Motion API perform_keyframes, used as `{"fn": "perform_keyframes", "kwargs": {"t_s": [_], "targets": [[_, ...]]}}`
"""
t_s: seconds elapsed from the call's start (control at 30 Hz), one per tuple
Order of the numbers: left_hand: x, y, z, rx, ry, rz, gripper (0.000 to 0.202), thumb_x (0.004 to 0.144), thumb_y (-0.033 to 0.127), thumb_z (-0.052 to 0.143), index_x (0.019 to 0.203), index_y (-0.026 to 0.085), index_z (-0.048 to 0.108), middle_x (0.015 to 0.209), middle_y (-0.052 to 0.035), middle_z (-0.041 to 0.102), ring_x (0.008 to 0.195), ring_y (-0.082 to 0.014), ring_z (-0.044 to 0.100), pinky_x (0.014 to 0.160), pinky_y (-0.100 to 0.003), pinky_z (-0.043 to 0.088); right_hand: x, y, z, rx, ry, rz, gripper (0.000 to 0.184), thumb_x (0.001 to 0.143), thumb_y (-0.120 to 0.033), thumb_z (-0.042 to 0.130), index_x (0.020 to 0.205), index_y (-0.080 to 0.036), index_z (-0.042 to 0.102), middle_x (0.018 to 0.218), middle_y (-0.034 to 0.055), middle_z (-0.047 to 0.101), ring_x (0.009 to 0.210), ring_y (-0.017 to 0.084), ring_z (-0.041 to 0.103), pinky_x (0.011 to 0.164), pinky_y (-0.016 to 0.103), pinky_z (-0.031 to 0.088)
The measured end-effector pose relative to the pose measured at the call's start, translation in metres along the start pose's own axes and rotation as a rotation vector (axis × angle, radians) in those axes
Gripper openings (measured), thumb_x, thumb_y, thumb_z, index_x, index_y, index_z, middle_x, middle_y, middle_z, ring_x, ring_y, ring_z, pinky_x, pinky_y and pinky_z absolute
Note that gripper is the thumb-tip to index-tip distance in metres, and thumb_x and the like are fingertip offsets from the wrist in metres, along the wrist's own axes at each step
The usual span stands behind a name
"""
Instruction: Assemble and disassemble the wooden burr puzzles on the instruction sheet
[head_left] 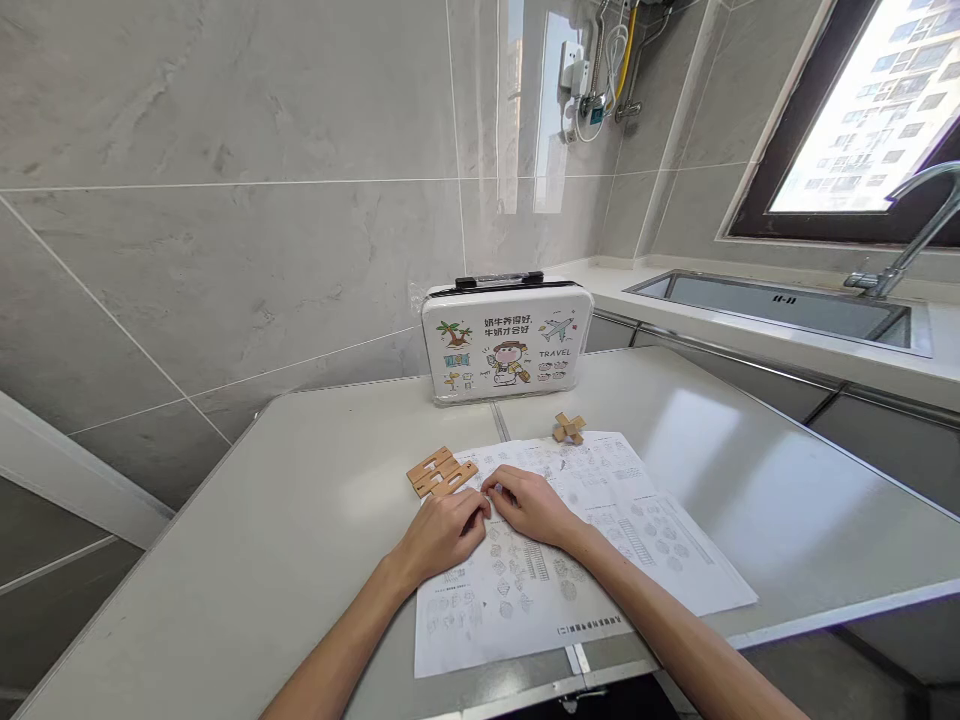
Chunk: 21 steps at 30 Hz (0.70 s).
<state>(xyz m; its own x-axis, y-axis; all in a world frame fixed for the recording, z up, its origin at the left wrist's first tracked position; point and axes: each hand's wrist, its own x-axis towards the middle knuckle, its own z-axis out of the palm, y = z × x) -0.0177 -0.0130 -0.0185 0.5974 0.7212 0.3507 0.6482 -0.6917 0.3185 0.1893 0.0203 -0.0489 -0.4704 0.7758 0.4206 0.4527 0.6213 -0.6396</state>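
My left hand [446,532] rests on a printed paper sheet [517,625], its fingers curled inward. Close beside it, my right hand [531,508] lies on the same sheet with bent fingers pointing toward the left hand. The fingertips nearly meet, and whatever they may hold is hidden. Just beyond my left hand lie flat wooden puzzle pieces [442,471] with slots cut in them, set side by side. A wooden interlocking cross puzzle [569,429] sits at the sheet's far edge. Small diagrams and text cover the sheet, which reads upside down from here.
A white carrying case [508,343] with cartoon prints stands upright at the back of the folding table [330,470], against the tiled wall. To the right are a counter with a sink [787,300] and a faucet [911,225]. Pipes and a socket are on the wall.
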Motion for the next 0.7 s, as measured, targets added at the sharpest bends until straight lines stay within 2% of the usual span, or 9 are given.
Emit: {"fn": "perform_keyframes", "kwargs": {"t_s": [0.37,0.57,0.7], "targets": [[-0.0001,-0.0001,-0.0003,0.003,-0.014,-0.012,0.019,0.092,0.012,0.049,0.095,0.022,0.064,0.083,-0.0030,0.072,0.068,-0.0186,0.067,0.064,-0.029,0.045,0.0007,0.0003,0.0003,-0.039,0.045,0.047,0.018,0.096,-0.017,0.052,0.100,-0.024,0.067,0.091,0.0010,0.071,0.075,0.016,0.062,0.070,0.029,0.044],[-0.0012,-0.0004,-0.0003,-0.009,-0.031,-0.014,0.021,0.092,0.012,0.048,0.097,0.023,0.065,0.084,-0.0032,0.072,0.070,-0.0193,0.068,0.065,-0.029,0.046,0.0026,0.0033,-0.0011,-0.053,0.121,0.141,0.017,0.095,-0.019,0.051,0.099,-0.025,0.067,0.088,0.0008,0.072,0.069,0.017,0.061,0.068,0.031,0.044],[-0.0018,0.0001,-0.0007,-0.018,-0.034,-0.013,0.021,0.092,0.012,0.048,0.097,0.023,0.065,0.083,-0.0031,0.072,0.070,-0.0198,0.068,0.064,-0.030,0.045,0.0041,0.0099,0.0000,0.006,0.216,0.240,0.017,0.095,-0.024,0.049,0.105,-0.024,0.063,0.091,0.0025,0.073,0.066,0.018,0.062,0.068,0.033,0.047]]}}
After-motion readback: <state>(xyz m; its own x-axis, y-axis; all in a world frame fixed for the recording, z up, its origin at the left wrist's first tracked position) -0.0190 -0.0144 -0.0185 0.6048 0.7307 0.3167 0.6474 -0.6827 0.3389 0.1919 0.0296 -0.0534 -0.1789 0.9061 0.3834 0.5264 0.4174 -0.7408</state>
